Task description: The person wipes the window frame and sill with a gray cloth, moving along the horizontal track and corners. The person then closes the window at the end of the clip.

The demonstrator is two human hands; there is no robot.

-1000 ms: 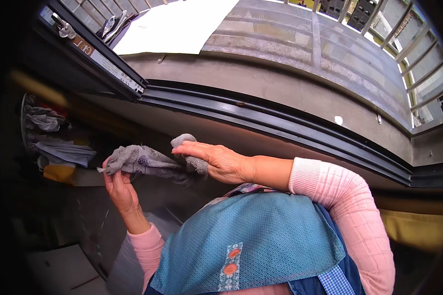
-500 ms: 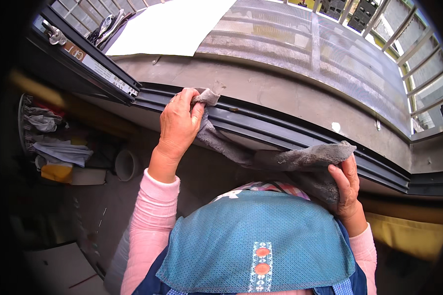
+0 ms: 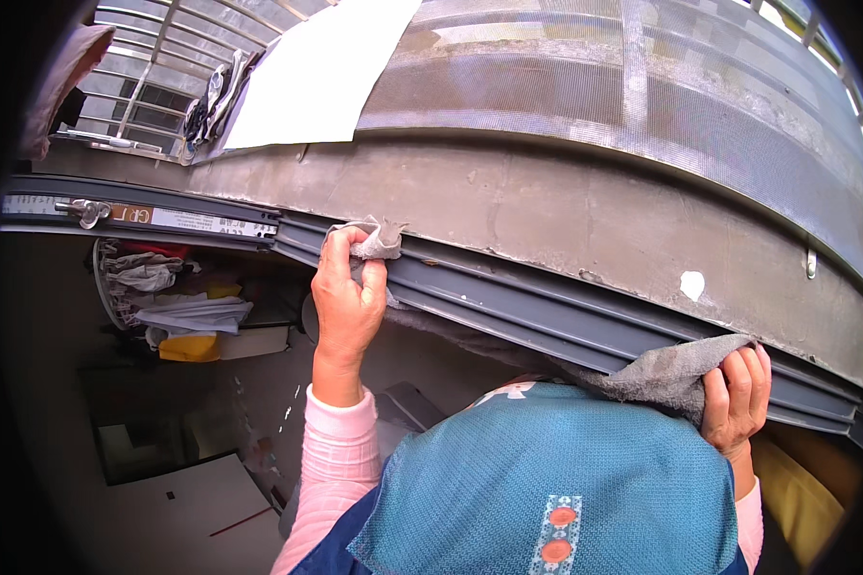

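Dark grey metal, the window track (image 3: 518, 305) crosses the view slantwise, and the grey cloth (image 3: 666, 376) is stretched along its near side, with both ends up on it. Neither hand is nearer than the other: the left hand (image 3: 347, 309) pinches one end on the track's left stretch, between thumb and fingers, while the right hand (image 3: 738, 393) has its fingers curled over the other end, well to the right along the track. Between them the cloth's long axis follows the track, its middle sagging below the near edge and partly hidden by the teal apron (image 3: 566, 450). At the left grip a loose tip points outward across the track; the right end narrows toward the track's far edge. Just beyond the track runs a grey ledge (image 3: 537, 211), with a ribbed panel (image 3: 508, 86) and a white sheet (image 3: 307, 81) farther out. Meeting the track's left end is a sash (image 3: 144, 214); below that end, on the near side, lie folded clothes (image 3: 197, 314).
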